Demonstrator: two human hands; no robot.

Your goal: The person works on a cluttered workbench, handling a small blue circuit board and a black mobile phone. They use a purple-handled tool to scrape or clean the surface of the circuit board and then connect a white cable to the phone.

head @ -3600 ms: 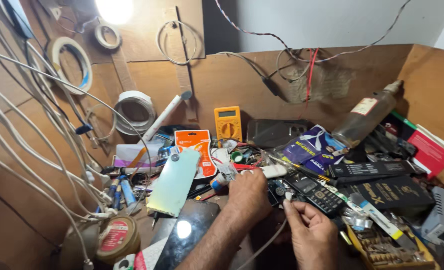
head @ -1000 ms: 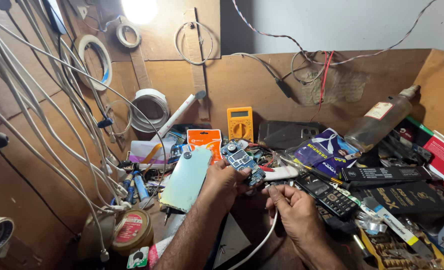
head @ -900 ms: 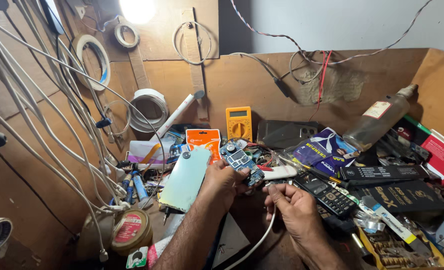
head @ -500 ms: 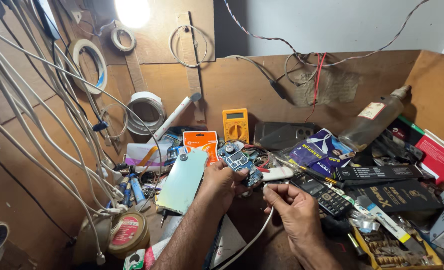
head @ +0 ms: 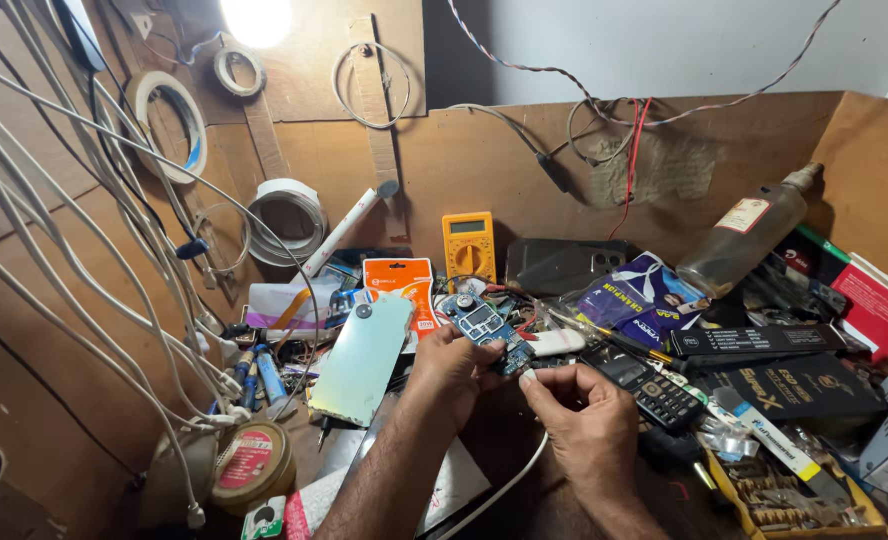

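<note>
My left hand (head: 451, 376) holds a small blue phone circuit board (head: 484, 326) by its lower end, tilted up over the cluttered bench. My right hand (head: 576, 412) is pinched at the board's lower right corner, thumb and forefinger closed on a small connector there. A white cable (head: 494, 492) runs down from under my hands toward me. A pale green phone back cover (head: 362, 358) leans just left of my left hand. A black keypad phone (head: 646, 385) lies right of my right hand.
A yellow multimeter (head: 468, 245) and an orange packet (head: 399, 283) stand behind the board. White cables (head: 94, 230) hang across the left. A tape roll (head: 252, 462) sits at front left, a glass bottle (head: 749, 235) and boxes (head: 794, 375) on the right, a parts tray (head: 779, 492) at front right.
My left hand has lifted the circuit board from the bench clutter and my right hand has moved up to its lower corner. In the last second both hands stay nearly still.
</note>
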